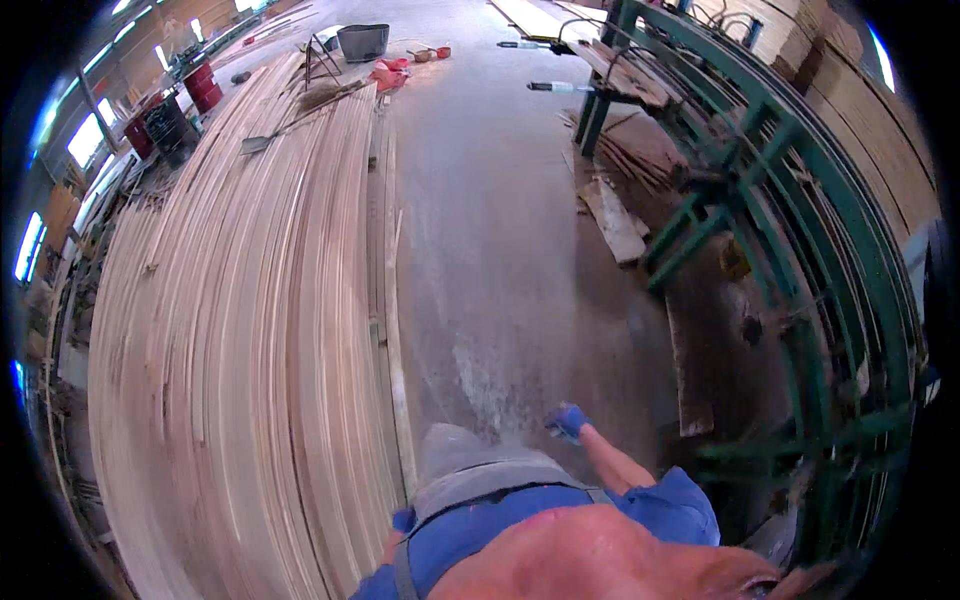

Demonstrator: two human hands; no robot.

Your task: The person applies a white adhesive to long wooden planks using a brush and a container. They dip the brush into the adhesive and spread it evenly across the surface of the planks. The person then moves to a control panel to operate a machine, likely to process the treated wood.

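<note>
My right hand (568,422), in a blue glove, hangs low in front of me above the concrete floor. Its fingers look loosely curled, but they are too small and blurred to tell whether they hold anything. By my left hip, next to the long stack of boards (240,300), a bit of my blue-gloved left hand (403,520) shows. My body hides its fingers. Neither hand visibly touches the boards or the green metal frame (765,150) on my right.
A concrete floor strip (485,230) runs ahead between the boards and the frame. A shovel (258,143) lies across the boards. Beyond them stand a dark tub (362,43) and a red drum (202,88). Loose planks (615,222) lie beside the frame; clamp-like handles (555,87) jut out.
</note>
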